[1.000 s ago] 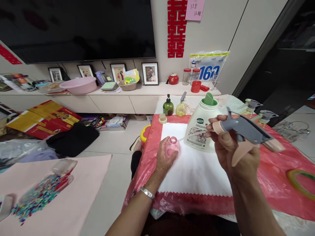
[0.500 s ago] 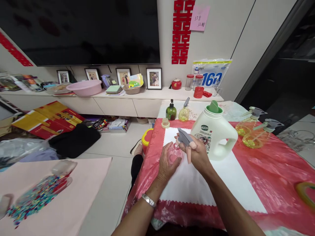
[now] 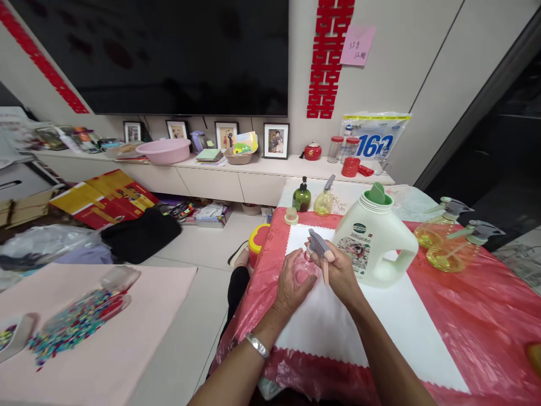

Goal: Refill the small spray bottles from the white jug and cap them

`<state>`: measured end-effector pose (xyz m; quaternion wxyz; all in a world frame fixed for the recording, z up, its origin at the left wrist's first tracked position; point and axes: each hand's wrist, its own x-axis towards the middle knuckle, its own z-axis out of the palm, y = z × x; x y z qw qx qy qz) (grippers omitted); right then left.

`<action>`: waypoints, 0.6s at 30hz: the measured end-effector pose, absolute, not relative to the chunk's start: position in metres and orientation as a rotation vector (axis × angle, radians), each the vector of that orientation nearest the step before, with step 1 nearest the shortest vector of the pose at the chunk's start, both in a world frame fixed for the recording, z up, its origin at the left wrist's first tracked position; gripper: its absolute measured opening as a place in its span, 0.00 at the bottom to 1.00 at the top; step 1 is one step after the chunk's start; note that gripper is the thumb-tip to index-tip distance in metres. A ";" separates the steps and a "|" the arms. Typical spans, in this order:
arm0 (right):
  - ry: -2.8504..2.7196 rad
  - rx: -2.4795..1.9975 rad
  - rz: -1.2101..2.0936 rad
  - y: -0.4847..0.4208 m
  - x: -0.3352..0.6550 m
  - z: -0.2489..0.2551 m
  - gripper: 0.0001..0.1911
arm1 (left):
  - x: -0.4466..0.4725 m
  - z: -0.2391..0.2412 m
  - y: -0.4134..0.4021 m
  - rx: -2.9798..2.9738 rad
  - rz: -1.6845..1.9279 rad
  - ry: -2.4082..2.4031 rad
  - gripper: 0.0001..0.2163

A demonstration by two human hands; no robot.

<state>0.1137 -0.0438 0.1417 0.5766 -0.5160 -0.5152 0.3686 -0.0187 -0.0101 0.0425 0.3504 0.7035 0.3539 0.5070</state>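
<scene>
My left hand (image 3: 293, 282) is wrapped round a small clear pink bottle (image 3: 305, 267) over the white cloth (image 3: 333, 321). In my right hand (image 3: 338, 268) is a grey spray head (image 3: 319, 243), held at the bottle's neck; I cannot tell whether its thread has caught. A thin pale tube or lever hangs below that hand. Just right of my hands stands a big white jug (image 3: 376, 242) with a handle, its mouth uncapped and a green pouring spout (image 3: 377, 194) inside. A pale cap (image 3: 291, 216) lies on the red sheet beyond my left hand.
Beyond the cloth stand a green pump bottle (image 3: 301, 197) and a yellowish spray bottle (image 3: 324, 200). Two spray bottles holding yellow liquid, one here (image 3: 450, 254), are at the right on the red plastic sheet (image 3: 486, 316). Colourful beads (image 3: 76, 324) lie on a pink table at left.
My view has swung slightly left and up, so everything sits lower and further right. The spray head has come closer down onto the bottle's neck. Both hands keep their hold.
</scene>
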 end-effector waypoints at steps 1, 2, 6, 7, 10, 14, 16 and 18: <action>-1.189 -1.204 0.873 -0.044 0.114 0.142 0.17 | -0.018 0.043 -0.010 1.816 1.310 0.911 0.31; -1.171 -1.197 0.886 -0.044 0.114 0.141 0.18 | -0.018 0.044 -0.011 1.813 1.306 0.903 0.31; -1.090 -1.136 0.944 -0.042 0.116 0.138 0.19 | -0.018 0.047 -0.011 1.799 1.295 0.884 0.31; -1.071 -1.116 0.953 -0.041 0.116 0.137 0.20 | -0.018 0.048 -0.011 1.797 1.294 0.883 0.31; -1.028 -1.079 0.967 -0.038 0.117 0.135 0.22 | -0.019 0.048 -0.011 1.798 1.289 0.882 0.31; -1.029 -1.094 1.009 -0.037 0.117 0.130 0.22 | -0.019 0.048 -0.012 1.785 1.282 0.878 0.32; -1.045 -1.114 1.019 -0.038 0.117 0.126 0.21 | -0.019 0.048 -0.012 1.782 1.280 0.869 0.32; -1.066 -1.135 1.011 -0.039 0.118 0.123 0.20 | -0.018 0.049 -0.011 1.789 1.283 0.857 0.33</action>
